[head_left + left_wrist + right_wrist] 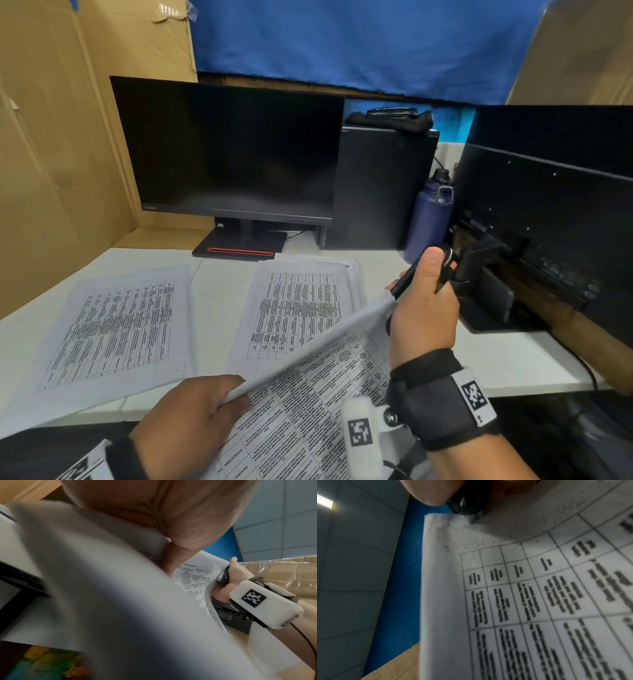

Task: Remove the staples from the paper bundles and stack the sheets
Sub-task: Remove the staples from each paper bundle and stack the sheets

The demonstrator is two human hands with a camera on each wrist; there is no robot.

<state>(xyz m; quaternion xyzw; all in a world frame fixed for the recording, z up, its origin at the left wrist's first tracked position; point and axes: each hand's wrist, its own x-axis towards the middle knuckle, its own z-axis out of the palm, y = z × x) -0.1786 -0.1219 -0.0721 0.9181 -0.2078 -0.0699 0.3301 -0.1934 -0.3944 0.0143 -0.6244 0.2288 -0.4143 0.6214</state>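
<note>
A stapled paper bundle (308,394) with printed tables is lifted off the white desk (513,359) and tilted. My left hand (219,401) pinches its near long edge between thumb and fingers. My right hand (423,284) grips a black staple remover (445,263) with an orange mark, set at the bundle's far top corner. In the right wrist view the staple remover (469,505) sits at the corner of the bundle (522,588), beside small dents in the paper. The left wrist view shows the bundle (193,580) fanned open towards my right hand (238,572). Two paper piles lie flat, one at the left (113,329) and one in the middle (301,308).
A dark monitor (233,147) stands behind the piles, with a black computer tower (380,185) and a blue bottle (428,219) to its right. A black machine (548,205) fills the right side. Cardboard walls (51,137) close off the left.
</note>
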